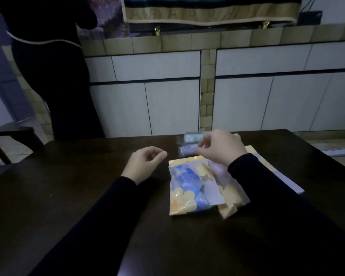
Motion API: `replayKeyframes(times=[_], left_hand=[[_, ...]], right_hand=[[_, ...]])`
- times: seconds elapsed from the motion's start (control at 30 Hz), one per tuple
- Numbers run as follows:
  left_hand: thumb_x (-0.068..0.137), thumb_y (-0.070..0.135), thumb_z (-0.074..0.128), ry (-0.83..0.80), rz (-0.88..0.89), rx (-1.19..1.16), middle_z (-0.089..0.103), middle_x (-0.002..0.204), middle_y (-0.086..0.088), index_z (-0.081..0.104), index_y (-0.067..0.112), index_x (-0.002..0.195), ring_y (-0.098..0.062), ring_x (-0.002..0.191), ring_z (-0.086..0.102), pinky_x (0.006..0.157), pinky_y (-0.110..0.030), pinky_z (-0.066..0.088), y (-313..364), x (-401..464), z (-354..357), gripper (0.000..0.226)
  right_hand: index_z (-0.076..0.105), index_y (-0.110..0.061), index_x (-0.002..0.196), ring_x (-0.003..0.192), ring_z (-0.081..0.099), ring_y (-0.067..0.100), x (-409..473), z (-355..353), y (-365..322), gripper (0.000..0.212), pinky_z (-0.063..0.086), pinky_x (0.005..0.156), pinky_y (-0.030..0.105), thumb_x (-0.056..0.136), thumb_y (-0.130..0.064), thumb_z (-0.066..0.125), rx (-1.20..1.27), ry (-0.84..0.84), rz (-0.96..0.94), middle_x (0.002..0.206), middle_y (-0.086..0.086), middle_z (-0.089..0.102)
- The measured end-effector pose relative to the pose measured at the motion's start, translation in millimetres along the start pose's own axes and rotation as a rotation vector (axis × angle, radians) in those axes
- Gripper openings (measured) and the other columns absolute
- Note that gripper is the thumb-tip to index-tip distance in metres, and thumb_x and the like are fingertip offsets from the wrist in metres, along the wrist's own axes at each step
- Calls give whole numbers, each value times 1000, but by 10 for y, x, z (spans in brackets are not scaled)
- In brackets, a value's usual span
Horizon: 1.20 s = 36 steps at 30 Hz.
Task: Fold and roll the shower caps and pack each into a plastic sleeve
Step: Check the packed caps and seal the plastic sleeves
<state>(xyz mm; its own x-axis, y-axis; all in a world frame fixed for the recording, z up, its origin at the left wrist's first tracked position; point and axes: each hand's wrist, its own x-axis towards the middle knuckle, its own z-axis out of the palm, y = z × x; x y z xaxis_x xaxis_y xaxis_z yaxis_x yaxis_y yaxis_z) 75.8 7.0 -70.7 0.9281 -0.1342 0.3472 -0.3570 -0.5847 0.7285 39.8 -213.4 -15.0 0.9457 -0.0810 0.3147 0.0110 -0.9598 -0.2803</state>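
**Packed rolls at the far edge, flat packs in front of you**

You are sitting at a dark tabletop (88,196) with both sleeved arms stretched out over it. Your left hand (145,164) is hovering just above the wood, its fingers loosely curled and holding nothing. Your right hand (221,148) is reaching towards the far side, where its thumb and fingertips are meeting at the near end of a clear sleeve with a pale purple roll (187,150) inside; whether you are actually pinching that sleeve or only touching it, you cannot tell in this dim light. Just beyond it, touching or nearly so, a second clear sleeve with a pale green roll (193,137) is lying on the tabletop.

Nearer to you, between your forearms, a flat flower-printed pack (189,188) showing blue and yellow is lying face up. A second yellow-flowered pack (230,193) is lying beside it, partly under your right forearm. A pale flat sheet (275,170) is showing past your right sleeve.

Someone in dark clothing (54,76) is standing at the far left, in front of white cabinet doors (167,104).
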Motion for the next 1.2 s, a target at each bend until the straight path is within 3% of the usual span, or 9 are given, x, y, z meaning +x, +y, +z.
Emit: replayKeyframes(times=[0.23, 0.37, 0.53, 0.63, 0.77, 0.87, 0.93, 1.07, 1.2], left_hand=[[87, 17, 69, -61, 116, 79, 60, 93, 13, 67, 31, 106, -2, 77, 55, 82, -23, 47, -325, 470, 285, 24], [85, -4, 62, -144, 222, 122, 58, 106, 12, 64, 22, 122, 13, 78, 52, 75, -1, 36, -320, 723, 402, 45], [84, -1, 65, -198, 352, 111, 54, 100, 7, 71, 20, 110, 16, 78, 49, 74, -2, 34, -362, 909, 528, 34], [80, 7, 72, -145, 379, 75, 50, 93, 9, 74, 26, 86, 4, 79, 53, 76, -13, 38, -417, 911, 465, 20], [82, 10, 72, 29, 474, 72, 58, 115, 10, 68, 24, 82, -9, 109, 53, 95, -20, 37, -372, 794, 287, 15], [84, 13, 69, 146, 528, 16, 64, 108, 12, 64, 20, 86, -9, 102, 55, 91, -21, 41, -260, 662, 172, 9], [85, 19, 69, 211, 526, -19, 63, 92, 17, 61, 26, 87, -7, 91, 56, 80, -17, 43, -218, 562, 115, 11], [79, 37, 72, 232, 372, -325, 65, 85, 17, 59, 37, 93, -3, 81, 61, 70, -14, 45, -170, 387, 9, 19], [65, 30, 80, 110, 191, -808, 73, 86, 3, 65, 21, 102, -12, 84, 67, 77, -23, 52, -155, 324, -110, 41]], right_hand=[[65, -34, 112, 105, 55, 18, 437, 422, -51, 28, 34, 95, 40, 87, -44, 58, -202, -60, -106, 107, -6, 64], [62, -34, 117, 113, 50, 20, 503, 543, -61, 31, 35, 97, 40, 88, -45, 58, -192, -80, -192, 118, -2, 58], [67, -36, 109, 104, 56, 18, 535, 592, -103, 21, 40, 90, 36, 92, -41, 56, -193, -53, -255, 111, -5, 65], [69, -34, 105, 98, 58, 16, 509, 558, -124, 18, 42, 87, 33, 94, -34, 55, -153, -24, -248, 106, -7, 67], [63, -35, 114, 96, 58, 11, 429, 506, -205, 42, 49, 86, 34, 79, -58, 63, 32, 20, -240, 105, -11, 62], [60, -36, 116, 94, 57, 10, 358, 451, -301, 64, 50, 84, 34, 65, -75, 63, 78, 47, -262, 103, -12, 59], [64, -35, 112, 92, 59, 11, 309, 432, -361, 56, 50, 80, 34, 69, -71, 64, 125, 106, -273, 100, -11, 60], [70, -29, 108, 86, 58, 9, 231, 432, -458, 36, 48, 71, 26, 83, -54, 62, 276, 220, -298, 97, -10, 62], [74, -24, 102, 84, 60, 5, 206, 402, -583, 23, 46, 72, 18, 85, -38, 68, 618, 328, -308, 94, -7, 66]])
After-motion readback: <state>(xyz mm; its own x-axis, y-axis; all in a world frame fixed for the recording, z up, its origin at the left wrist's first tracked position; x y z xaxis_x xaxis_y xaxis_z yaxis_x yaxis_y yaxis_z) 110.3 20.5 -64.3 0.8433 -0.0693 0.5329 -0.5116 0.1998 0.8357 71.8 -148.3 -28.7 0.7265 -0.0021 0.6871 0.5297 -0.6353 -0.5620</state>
